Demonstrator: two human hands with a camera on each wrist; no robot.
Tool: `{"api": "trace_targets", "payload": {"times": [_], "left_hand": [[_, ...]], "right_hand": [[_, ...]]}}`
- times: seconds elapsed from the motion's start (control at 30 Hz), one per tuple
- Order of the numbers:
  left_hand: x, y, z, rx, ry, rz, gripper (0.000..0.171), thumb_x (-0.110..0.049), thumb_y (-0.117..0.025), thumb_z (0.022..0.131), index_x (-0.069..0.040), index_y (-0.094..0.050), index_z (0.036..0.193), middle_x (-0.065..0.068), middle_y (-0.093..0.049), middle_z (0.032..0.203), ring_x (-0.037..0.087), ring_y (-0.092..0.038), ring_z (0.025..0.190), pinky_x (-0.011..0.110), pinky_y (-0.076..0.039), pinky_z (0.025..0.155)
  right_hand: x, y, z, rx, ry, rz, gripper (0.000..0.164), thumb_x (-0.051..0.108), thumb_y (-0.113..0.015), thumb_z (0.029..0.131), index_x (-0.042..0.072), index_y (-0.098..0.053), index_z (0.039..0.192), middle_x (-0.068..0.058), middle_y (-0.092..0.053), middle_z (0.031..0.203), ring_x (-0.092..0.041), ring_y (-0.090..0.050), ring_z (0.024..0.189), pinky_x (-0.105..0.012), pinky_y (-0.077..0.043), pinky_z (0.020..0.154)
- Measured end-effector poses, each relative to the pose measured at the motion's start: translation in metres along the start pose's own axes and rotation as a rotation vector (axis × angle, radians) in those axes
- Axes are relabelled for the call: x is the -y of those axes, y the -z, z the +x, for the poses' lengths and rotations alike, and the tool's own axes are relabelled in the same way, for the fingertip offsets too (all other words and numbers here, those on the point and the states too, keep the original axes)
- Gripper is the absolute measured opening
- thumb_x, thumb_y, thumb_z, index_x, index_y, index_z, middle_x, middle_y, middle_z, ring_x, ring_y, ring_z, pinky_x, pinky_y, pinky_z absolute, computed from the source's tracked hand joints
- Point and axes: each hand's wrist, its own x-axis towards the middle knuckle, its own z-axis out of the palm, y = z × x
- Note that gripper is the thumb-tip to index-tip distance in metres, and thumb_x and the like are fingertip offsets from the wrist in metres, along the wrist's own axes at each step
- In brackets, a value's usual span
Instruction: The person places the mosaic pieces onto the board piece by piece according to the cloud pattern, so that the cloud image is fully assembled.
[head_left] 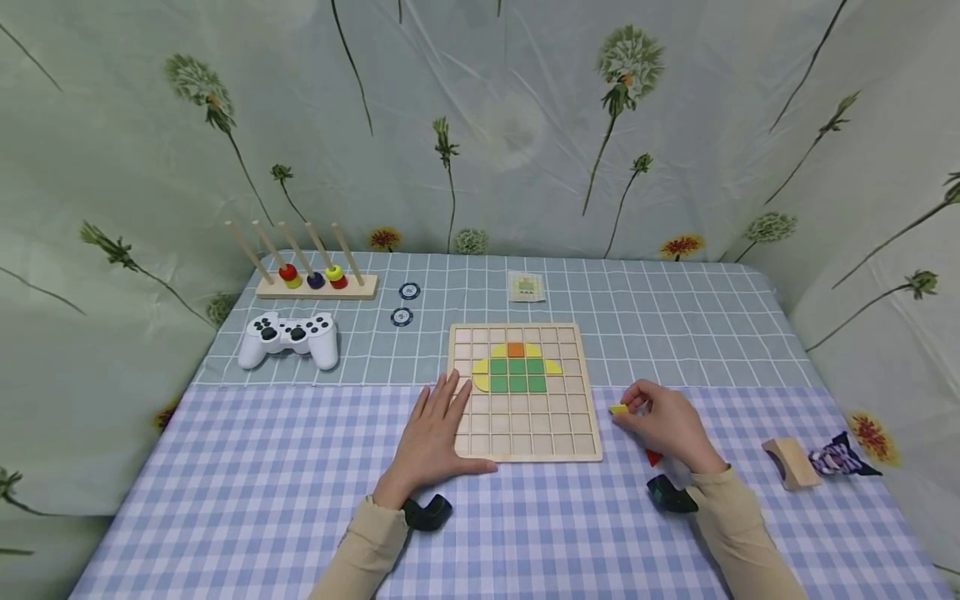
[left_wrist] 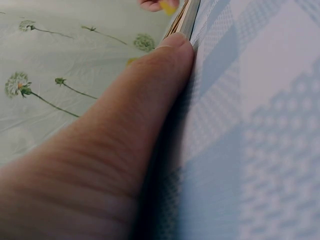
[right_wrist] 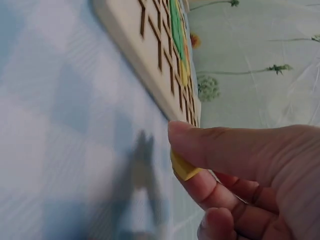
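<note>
A square wooden grid board (head_left: pixel 525 423) lies in front of me, with green, yellow and orange tiles (head_left: pixel 517 367) set in its upper middle cells. My left hand (head_left: pixel 435 433) rests at the board's left side, fingers straight and spread, the thumb along its near edge. To the right of the board, my right hand (head_left: pixel 663 421) pinches a small yellow tile (right_wrist: pixel 184 166) between thumb and fingertips, held above the cloth. Partly hidden under that hand is a red piece (head_left: pixel 654 457) on the checkered cloth.
At the back left stand a peg rack (head_left: pixel 318 289) with coloured beads, a white game controller (head_left: pixel 291 337) and two round chips (head_left: pixel 402 317). A small pattern card (head_left: pixel 527 287) lies behind the board. Far right are a wooden arch block (head_left: pixel 792 463) and a dark patterned wrapper (head_left: pixel 843 458).
</note>
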Motion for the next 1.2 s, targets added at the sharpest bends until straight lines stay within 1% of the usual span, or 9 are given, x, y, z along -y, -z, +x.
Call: {"api": "trace_targets", "payload": {"times": [0.17, 0.3, 0.43, 0.57, 0.73, 0.83, 0.97, 1.07, 1.2], "left_hand": [[0.001, 0.000, 0.000, -0.001, -0.002, -0.001, 0.124, -0.085, -0.057, 0.062, -0.012, -0.016, 0.153, 0.009, -0.007, 0.158, 0.022, 0.001, 0.144, 0.038, 0.000, 0.114], [0.001, 0.001, 0.001, 0.003, -0.001, -0.001, 0.124, -0.085, -0.057, 0.061, -0.012, -0.016, 0.153, 0.009, -0.006, 0.158, 0.022, 0.001, 0.144, 0.038, 0.001, 0.114], [0.000, 0.001, 0.001, 0.004, -0.002, -0.001, 0.124, -0.084, -0.058, 0.061, -0.011, -0.016, 0.153, 0.009, -0.006, 0.158, 0.023, 0.001, 0.144, 0.038, 0.001, 0.114], [-0.001, 0.002, 0.001, 0.004, -0.003, -0.005, 0.124, -0.084, -0.058, 0.061, -0.011, -0.017, 0.153, 0.010, -0.006, 0.158, 0.023, 0.001, 0.144, 0.038, 0.001, 0.114], [-0.001, 0.002, 0.000, 0.000, -0.004, -0.013, 0.124, -0.083, -0.059, 0.062, -0.010, -0.017, 0.153, 0.010, -0.008, 0.158, 0.024, 0.000, 0.143, 0.039, 0.000, 0.114], [-0.001, 0.002, 0.000, -0.004, -0.005, -0.007, 0.124, -0.083, -0.059, 0.062, -0.010, -0.017, 0.153, 0.010, -0.008, 0.158, 0.024, 0.000, 0.144, 0.039, 0.000, 0.114], [-0.001, 0.002, 0.000, -0.007, -0.004, -0.007, 0.124, -0.083, -0.059, 0.062, -0.010, -0.017, 0.153, 0.010, -0.008, 0.158, 0.024, 0.000, 0.144, 0.039, 0.000, 0.114], [-0.001, 0.002, 0.000, -0.008, -0.005, -0.012, 0.123, -0.083, -0.059, 0.062, -0.010, -0.018, 0.153, 0.010, -0.008, 0.158, 0.023, 0.000, 0.144, 0.039, 0.001, 0.114], [-0.001, 0.002, 0.000, -0.006, -0.004, -0.018, 0.124, -0.083, -0.058, 0.062, -0.010, -0.017, 0.153, 0.010, -0.007, 0.158, 0.023, 0.000, 0.144, 0.039, 0.000, 0.114]], "right_hand": [[0.013, -0.004, 0.013, -0.021, 0.046, 0.037, 0.019, 0.019, -0.081, 0.074, 0.013, -0.064, 0.079, 0.004, -0.059, 0.070, -0.015, -0.042, 0.052, -0.027, -0.033, 0.044], [0.023, -0.007, 0.022, -0.007, 0.056, 0.049, 0.018, 0.022, -0.082, 0.073, 0.014, -0.068, 0.078, 0.005, -0.059, 0.069, -0.015, -0.043, 0.052, -0.026, -0.032, 0.044], [0.028, -0.009, 0.029, -0.003, 0.081, 0.066, 0.017, 0.025, -0.084, 0.072, 0.015, -0.074, 0.080, 0.006, -0.064, 0.073, -0.012, -0.049, 0.055, -0.026, -0.036, 0.047], [0.031, -0.012, 0.035, -0.010, 0.111, 0.123, 0.016, 0.023, -0.084, 0.072, 0.015, -0.076, 0.083, 0.005, -0.068, 0.076, -0.010, -0.056, 0.058, -0.025, -0.042, 0.051], [0.037, -0.018, 0.041, 0.004, 0.119, 0.123, 0.016, 0.018, -0.078, 0.079, 0.011, -0.075, 0.092, 0.004, -0.067, 0.076, -0.010, -0.056, 0.056, -0.026, -0.043, 0.049], [0.040, -0.021, 0.043, 0.002, 0.117, 0.089, 0.018, 0.015, -0.072, 0.085, 0.009, -0.073, 0.102, 0.001, -0.067, 0.081, -0.012, -0.052, 0.057, -0.027, -0.040, 0.047], [0.043, -0.024, 0.047, 0.003, 0.128, 0.060, 0.023, 0.012, -0.066, 0.089, 0.006, -0.070, 0.110, -0.005, -0.065, 0.088, -0.014, -0.047, 0.058, -0.028, -0.036, 0.046], [0.045, -0.027, 0.049, 0.015, 0.119, 0.064, 0.024, 0.012, -0.066, 0.089, 0.006, -0.071, 0.111, -0.003, -0.064, 0.085, -0.015, -0.046, 0.058, -0.028, -0.036, 0.046], [0.047, -0.031, 0.050, 0.028, 0.111, 0.084, 0.019, 0.013, -0.070, 0.086, 0.008, -0.073, 0.105, 0.001, -0.061, 0.076, -0.015, -0.047, 0.059, -0.028, -0.037, 0.048]]}}
